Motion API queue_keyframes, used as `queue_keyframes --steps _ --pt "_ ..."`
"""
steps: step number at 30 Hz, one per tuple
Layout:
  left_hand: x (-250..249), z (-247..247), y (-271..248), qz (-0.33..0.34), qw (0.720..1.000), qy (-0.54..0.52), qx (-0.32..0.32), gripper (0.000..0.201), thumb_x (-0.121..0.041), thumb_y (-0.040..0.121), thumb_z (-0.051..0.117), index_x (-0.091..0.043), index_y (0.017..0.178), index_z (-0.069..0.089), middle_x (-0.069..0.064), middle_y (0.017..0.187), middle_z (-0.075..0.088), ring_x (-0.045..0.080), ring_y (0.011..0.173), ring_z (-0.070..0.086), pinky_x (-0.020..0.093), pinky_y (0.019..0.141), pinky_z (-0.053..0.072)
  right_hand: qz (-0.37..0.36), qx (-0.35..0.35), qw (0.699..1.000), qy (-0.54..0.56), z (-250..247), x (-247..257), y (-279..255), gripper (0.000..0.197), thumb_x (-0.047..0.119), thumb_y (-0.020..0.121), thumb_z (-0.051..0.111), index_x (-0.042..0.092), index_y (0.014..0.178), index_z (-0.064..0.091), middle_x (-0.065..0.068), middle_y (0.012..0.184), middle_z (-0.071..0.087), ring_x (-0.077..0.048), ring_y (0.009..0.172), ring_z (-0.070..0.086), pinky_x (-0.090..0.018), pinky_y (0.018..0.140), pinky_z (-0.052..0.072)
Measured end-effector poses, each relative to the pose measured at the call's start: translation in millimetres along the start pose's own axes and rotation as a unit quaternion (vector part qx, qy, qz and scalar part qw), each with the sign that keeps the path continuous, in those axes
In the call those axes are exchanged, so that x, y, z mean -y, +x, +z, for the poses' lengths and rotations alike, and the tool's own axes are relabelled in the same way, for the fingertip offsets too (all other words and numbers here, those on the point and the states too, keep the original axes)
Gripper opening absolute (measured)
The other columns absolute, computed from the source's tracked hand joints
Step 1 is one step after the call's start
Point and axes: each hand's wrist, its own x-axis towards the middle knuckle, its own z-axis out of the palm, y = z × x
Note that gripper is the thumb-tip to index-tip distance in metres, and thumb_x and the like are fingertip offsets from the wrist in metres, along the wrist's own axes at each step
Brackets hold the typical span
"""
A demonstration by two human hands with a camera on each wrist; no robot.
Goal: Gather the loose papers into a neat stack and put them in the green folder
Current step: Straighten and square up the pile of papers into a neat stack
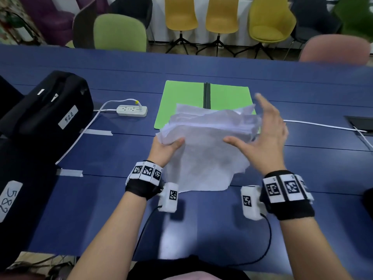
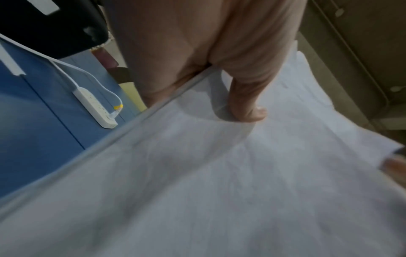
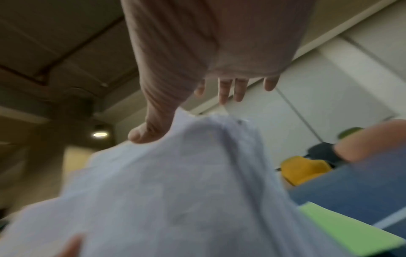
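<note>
A loose pile of white papers (image 1: 207, 142) is lifted off the blue table (image 1: 121, 209), edges uneven and one sheet drooping to the tabletop. My left hand (image 1: 165, 148) grips the pile's left edge, thumb on top; in the left wrist view the thumb (image 2: 248, 104) presses on the papers (image 2: 219, 182). My right hand (image 1: 262, 134) is spread at the pile's right edge with straight fingers, thumb (image 1: 232, 141) lying on the top sheet. The right wrist view shows those fingers (image 3: 230, 88) extended above the papers (image 3: 175, 191). The green folder (image 1: 187, 98) lies open and flat behind the pile, also seen as the folder (image 3: 351, 231) at lower right.
A black bag (image 1: 44, 106) labelled 522 sits at the left of the table. A white power strip (image 1: 132, 110) with its cable lies left of the folder. A white cable (image 1: 323, 126) runs to a table port at right. Chairs (image 1: 181, 15) stand beyond the far edge.
</note>
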Motion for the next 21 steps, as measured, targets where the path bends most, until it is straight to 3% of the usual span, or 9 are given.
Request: queue_keyframes --steps 3,5,6,7,10,13,17,19,21 --pt "4.5 -10.5 -6.4 -0.014 1.0 0.005 0.017 0.035 -0.001 0.082 0.068 -0.019 0.11 0.056 -0.008 0.095 0.063 -0.021 0.07 0.06 0.001 0.072 0.048 0.106 0.116 0.976 0.15 -0.5 -40.0 -4.7 0.113 0.036 0.054 0.09 0.036 0.144 0.023 0.018 0.142 0.038 0.011 0.125 0.038 -0.022 0.109 0.031" --pt "3.8 -12.3 -10.7 -0.026 0.999 -0.013 0.031 0.036 0.002 0.082 0.066 -0.016 0.111 0.056 -0.01 0.094 0.062 -0.02 0.071 0.061 0.003 0.072 0.049 0.172 0.225 0.925 0.253 9.6 -53.4 -13.9 0.078 0.025 0.059 0.088 0.025 0.128 0.05 0.013 0.125 0.06 0.001 0.117 0.057 -0.023 0.099 0.048" --pt "2.0 -11.7 -12.5 -0.034 0.998 -0.026 0.039 0.035 0.004 0.081 0.066 -0.017 0.107 0.058 -0.009 0.094 0.063 -0.017 0.071 0.062 0.006 0.073 0.05 0.199 0.239 0.903 0.296 16.3 -55.9 -20.5 0.055 0.016 0.064 0.084 0.021 0.114 0.06 0.011 0.11 0.069 -0.006 0.108 0.065 -0.024 0.09 0.054" --pt "-0.8 -10.8 -14.5 -0.04 0.997 -0.039 0.044 0.033 0.006 0.08 0.067 -0.018 0.102 0.06 -0.007 0.094 0.064 -0.013 0.072 0.064 0.013 0.076 0.051 0.225 0.222 0.888 0.335 23.0 -53.6 -27.3 0.038 0.005 0.07 0.079 0.02 0.101 0.065 0.012 0.094 0.074 -0.005 0.096 0.07 -0.021 0.079 0.057" --pt "-9.2 -6.2 -18.0 -0.045 0.996 -0.06 0.039 0.034 0.005 0.077 0.07 -0.025 0.093 0.062 -0.003 0.096 0.067 -0.001 0.079 0.067 0.029 0.086 0.049 0.267 0.11 0.87 0.4 38.4 -40.0 -35.5 0.028 -0.008 0.077 0.069 0.019 0.083 0.064 0.018 0.066 0.072 0.005 0.063 0.068 -0.016 0.061 0.053" --pt "-30.1 2.6 -19.6 -0.017 0.995 -0.101 -0.006 0.028 -0.002 0.08 0.071 -0.027 0.091 0.067 -0.01 0.093 0.07 0.001 0.084 0.067 0.032 0.091 0.051 0.246 0.015 0.872 0.423 38.3 -23.8 -19.5 0.016 -0.001 0.078 0.072 0.015 0.08 0.069 0.014 0.068 0.073 -0.002 0.063 0.067 -0.024 0.064 0.054" --pt "-52.6 16.3 -28.5 0.06 0.987 -0.141 -0.058 0.039 -0.005 0.076 0.072 -0.044 0.075 0.074 -0.023 0.08 0.072 -0.004 0.082 0.065 0.021 0.086 0.053 0.149 -0.053 0.875 0.458 23.1 -2.9 0.1 0.024 0.0 0.078 0.072 0.022 0.087 0.068 0.018 0.078 0.073 0.001 0.076 0.067 -0.02 0.071 0.054" --pt "-45.6 22.4 -32.4 0.029 0.987 -0.139 -0.073 0.039 -0.001 0.078 0.072 -0.038 0.07 0.075 -0.02 0.075 0.072 -0.004 0.077 0.064 0.02 0.082 0.053 0.152 -0.042 0.881 0.446 25.7 -4.9 -4.9 0.028 -0.001 0.078 0.072 0.021 0.093 0.067 0.019 0.08 0.074 0.001 0.077 0.067 -0.017 0.069 0.052" --pt "-31.6 21.8 -33.0 -0.019 0.988 -0.136 -0.07 0.016 -0.013 0.07 0.079 -0.025 0.08 0.075 -0.01 0.083 0.072 0.007 0.081 0.065 0.027 0.083 0.052 0.194 0.001 0.884 0.425 34.7 -11.1 -16.3 0.027 0.0 0.077 0.073 0.017 0.098 0.069 0.019 0.076 0.073 0.003 0.073 0.066 -0.017 0.068 0.052"
